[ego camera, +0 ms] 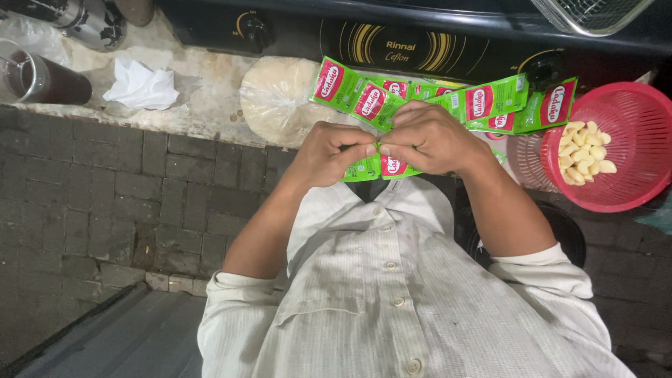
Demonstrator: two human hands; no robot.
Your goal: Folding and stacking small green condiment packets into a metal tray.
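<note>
Sachets in hand: a short joined strip of small green sachets (381,166) with red oval labels, held at chest height in front of the pale buttoned shirt (392,280), just off the counter's near edge.
Left hand: the left hand (329,154) is closed, thumb and forefinger pinching the strip's top edge from its side.
Right hand: the right hand (427,140) is closed too, pinching the same edge right beside the other; the fingertips of both nearly touch.
Handling: judged from their look, the sachets are very light, thin and floppy, with a glossy film that may slip under dry fingers. The contents seem soft, so squeezing the middle could burst a seal.
Where to hold: best taken at the flat sealed rim or the seam between two packets, close on both sides, as the hands do here.
Spare sachets: more of the same green sachets (490,101) lie fanned out on the counter (203,91) just beyond the hands.
Bag: a clear bag of something pale and round (280,98) sits beside them.
Basket: a red plastic basket (630,112) holds pale peeled pieces.
Further off: crumpled white paper (140,85), a dark drink in a glass (42,78), and a black stove (420,49) along the back.
</note>
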